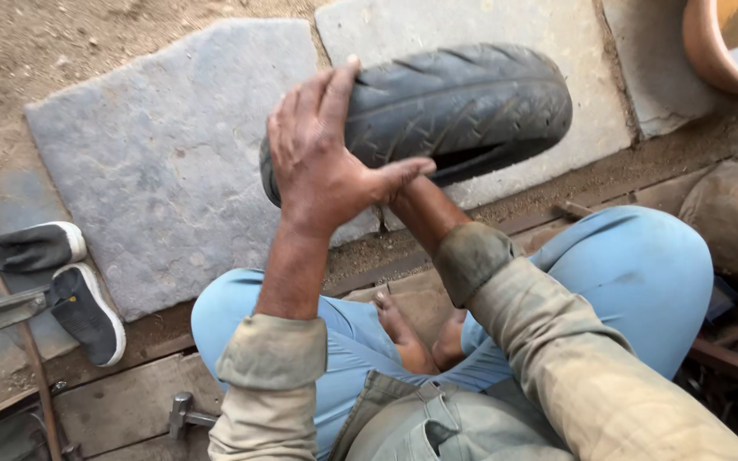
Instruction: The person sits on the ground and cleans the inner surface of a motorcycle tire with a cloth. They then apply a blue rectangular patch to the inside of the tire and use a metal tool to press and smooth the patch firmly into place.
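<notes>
At twelve o'clock lie grey stone slabs (164, 162), and on them stands a black scooter tyre (471, 102), tilted. The left hand (322, 158) presses flat and open on its tread, probably to steady it. The right hand is hidden behind (its grip I cannot tell). At nine o'clock lie two dark slip-on shoes (87, 312); at seven o'clock, a small hammer (183, 415).

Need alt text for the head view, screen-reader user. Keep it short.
A seated person's left hand lies spread over the tread of a black tyre held upright above grey stone slabs, while the right forearm runs in behind that hand, its hand hidden. Two dark slip-on shoes lie to the left, and a hammer rests near the knee.
</notes>
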